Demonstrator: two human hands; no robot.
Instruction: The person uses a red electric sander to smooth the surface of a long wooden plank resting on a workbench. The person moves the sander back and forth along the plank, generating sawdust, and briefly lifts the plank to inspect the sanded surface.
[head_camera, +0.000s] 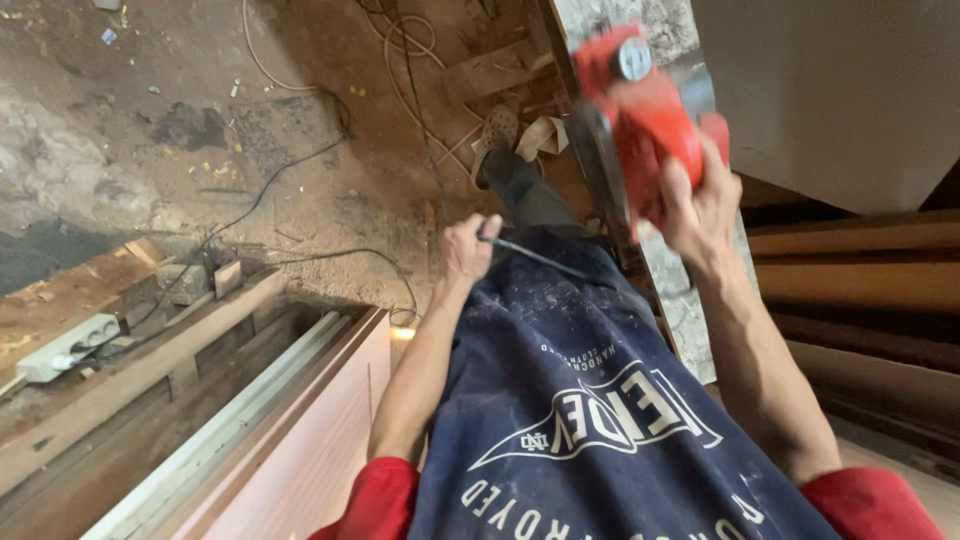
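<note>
Both hands busy: right (700, 205) grips red power tool (640, 120), left (468, 250) holds its cord (540, 258).

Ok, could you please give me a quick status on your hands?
Right hand grips red power tool, raised. Left hand holds its black cord. Cables trail across dusty floor.

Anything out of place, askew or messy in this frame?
Yes. Loose cables snake across the dusty floor among wood scraps. The right hand grips a blurred red power tool; the left hand holds its cord.
</note>
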